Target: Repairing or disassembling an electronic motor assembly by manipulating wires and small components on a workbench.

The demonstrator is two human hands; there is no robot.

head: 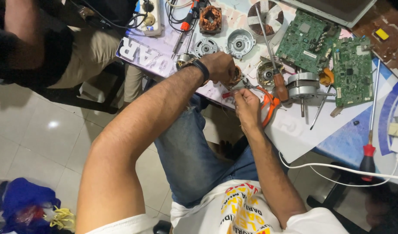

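Observation:
My left hand (219, 66), with a black wristband, grips a copper-wound motor stator (236, 78) at the table's near edge. Close beside it my right hand (246, 105) pinches a small red-handled tool (228, 94) that points at the stator. Orange-handled pliers (268, 101) lie just right of my right hand. A brown-handled screwdriver (277, 82) rests across the table behind them, next to a round motor with a shaft (302, 86).
Two green circuit boards (308, 40) (352, 71), metal motor end caps (240, 42), another copper-wound stator (210, 18), a soldering iron (186, 24) and a power strip (150, 19) crowd the table. A red-handled screwdriver (368, 151) lies right. Another person's arm (21, 39) sits upper left.

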